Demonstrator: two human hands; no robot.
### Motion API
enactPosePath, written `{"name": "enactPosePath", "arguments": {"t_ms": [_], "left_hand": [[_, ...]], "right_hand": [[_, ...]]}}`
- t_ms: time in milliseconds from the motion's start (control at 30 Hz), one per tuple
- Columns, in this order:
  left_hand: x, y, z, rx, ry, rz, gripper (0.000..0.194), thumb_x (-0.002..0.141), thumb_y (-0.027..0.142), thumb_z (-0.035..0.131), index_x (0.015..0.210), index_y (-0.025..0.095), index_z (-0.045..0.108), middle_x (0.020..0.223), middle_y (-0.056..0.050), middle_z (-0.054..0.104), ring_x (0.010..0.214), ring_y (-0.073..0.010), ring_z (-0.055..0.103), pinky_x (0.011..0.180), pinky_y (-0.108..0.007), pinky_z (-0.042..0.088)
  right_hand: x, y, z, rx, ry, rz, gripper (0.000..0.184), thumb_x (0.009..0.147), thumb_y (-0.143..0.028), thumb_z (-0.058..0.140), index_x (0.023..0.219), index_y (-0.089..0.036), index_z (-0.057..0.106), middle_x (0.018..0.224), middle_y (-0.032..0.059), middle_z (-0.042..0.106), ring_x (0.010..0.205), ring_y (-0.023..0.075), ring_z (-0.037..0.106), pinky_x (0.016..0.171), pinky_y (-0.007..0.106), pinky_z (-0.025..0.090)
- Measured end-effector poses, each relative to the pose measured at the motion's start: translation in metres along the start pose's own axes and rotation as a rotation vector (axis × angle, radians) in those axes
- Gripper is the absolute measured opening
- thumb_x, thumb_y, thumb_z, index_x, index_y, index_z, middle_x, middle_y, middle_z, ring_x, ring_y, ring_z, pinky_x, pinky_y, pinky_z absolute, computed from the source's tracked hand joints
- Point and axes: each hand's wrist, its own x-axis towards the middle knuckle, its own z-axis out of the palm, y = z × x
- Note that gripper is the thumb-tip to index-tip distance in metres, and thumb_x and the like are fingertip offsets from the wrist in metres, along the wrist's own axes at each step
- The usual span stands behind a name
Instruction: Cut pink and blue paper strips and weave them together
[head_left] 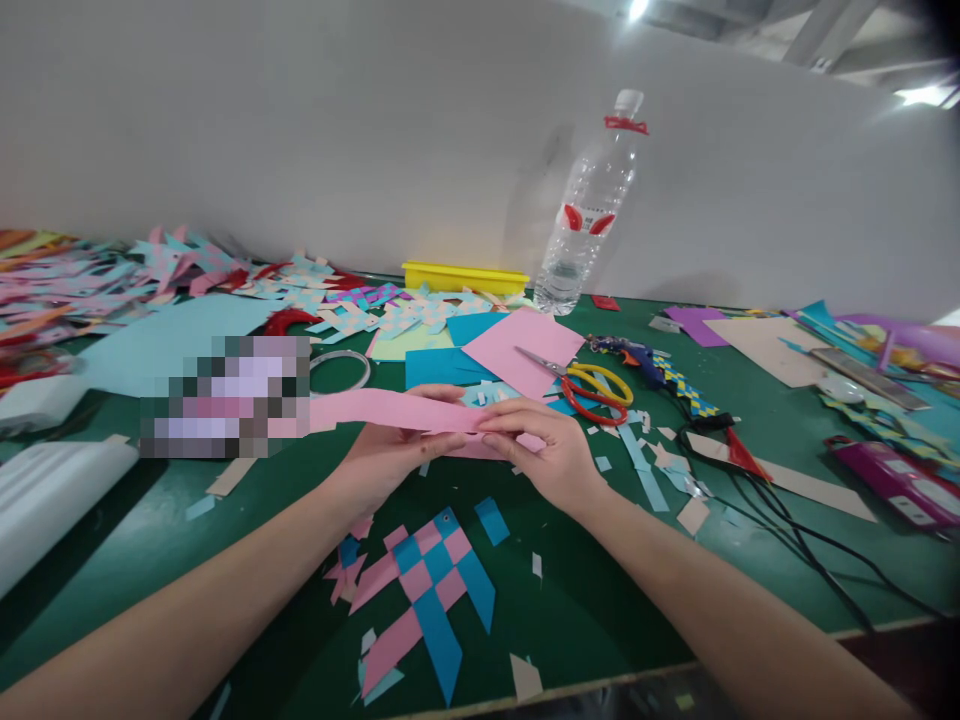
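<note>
Both of my hands hold a long pink paper strip (397,408) above the green table. My left hand (390,455) pinches it from below near the middle, with the thumb on the near side. Close beside it, my right hand (544,450) grips the strip's right part between thumb and fingers. A second pink layer shows under the fingers; whether it is a fold or another strip I cannot tell. Below the hands lies a woven pink and blue paper fish (431,570). A small blue paper piece (492,521) rests to its right.
Scissors (592,390) with red and yellow handles lie beyond my right hand, on pink paper (525,350). A plastic bottle (589,220) stands behind them. A glue gun (645,365), cables (787,530) and scraps spread rightward. A tape ring (367,372) sits at left.
</note>
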Motion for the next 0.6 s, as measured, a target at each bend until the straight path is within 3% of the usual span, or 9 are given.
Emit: {"name": "enactPosePath", "arguments": {"t_ms": [167,333,467,600], "left_hand": [[-0.001,0.003,0.001,0.041,0.032,-0.018,0.043,0.069,0.032,0.08,0.109,0.029,0.064,0.112,-0.002,0.062,0.099,-0.0203,0.06,0.08,-0.029,0.052],[-0.001,0.005,0.003,0.07,0.038,0.051,0.029,0.073,0.03,0.077,0.101,0.026,0.068,0.104,-0.001,0.066,0.095,-0.0181,0.062,0.081,-0.026,0.052],[0.001,0.009,0.004,0.068,-0.008,0.103,0.018,0.077,0.03,0.074,0.092,0.023,0.071,0.097,-0.002,0.068,0.091,-0.0179,0.063,0.079,-0.026,0.053],[0.001,0.011,0.005,0.079,0.027,0.111,0.016,0.076,0.032,0.074,0.086,0.02,0.072,0.093,-0.004,0.068,0.088,-0.0187,0.063,0.076,-0.028,0.053]], "right_hand": [[0.0,0.0,0.001,-0.006,0.03,0.054,0.006,0.083,-0.025,0.065,0.083,-0.023,0.072,0.091,0.0044,0.072,0.09,0.0183,0.067,0.078,0.032,0.055],[0.0,-0.002,0.001,0.027,0.028,0.08,0.005,0.081,-0.027,0.067,0.081,-0.022,0.068,0.09,0.0052,0.071,0.09,0.0185,0.066,0.074,0.03,0.055],[-0.003,-0.001,0.003,0.097,0.046,0.177,0.014,0.078,-0.03,0.07,0.08,-0.021,0.059,0.092,0.0039,0.069,0.077,0.014,0.065,0.069,0.027,0.054],[-0.005,0.0,0.003,0.127,0.042,0.24,0.027,0.075,-0.031,0.073,0.093,-0.022,0.055,0.093,0.0025,0.068,0.068,0.0112,0.062,0.064,0.025,0.053]]}}
